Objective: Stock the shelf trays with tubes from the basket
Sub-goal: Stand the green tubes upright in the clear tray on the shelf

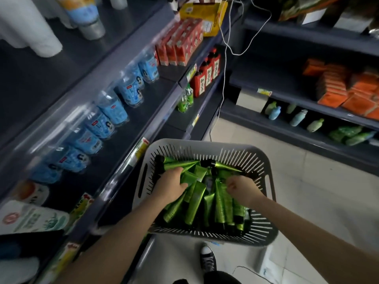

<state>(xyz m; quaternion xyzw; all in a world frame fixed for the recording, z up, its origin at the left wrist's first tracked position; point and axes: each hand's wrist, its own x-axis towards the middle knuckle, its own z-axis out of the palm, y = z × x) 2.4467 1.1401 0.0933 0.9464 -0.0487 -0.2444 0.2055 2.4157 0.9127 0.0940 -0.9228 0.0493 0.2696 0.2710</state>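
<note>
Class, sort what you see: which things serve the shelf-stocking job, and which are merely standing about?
Job: green tubes, grey basket, left hand, right hand, both gripping tubes.
Standing about: blue bottles, red cartons, orange packs.

The red bottles (207, 77) on the shelf (180, 119), far up past the fingers (178, 171), have white labels that say 和其正. Words on the blue bottles (125, 93), shelf tags (141, 148) and green tubes (192, 206) are too small to read.

Dark shelf (147, 112) had blue-labelled bottles (110, 111) lined up in a row near its front edge, and red cartons (180, 46) sat further along toward the far end.
</note>
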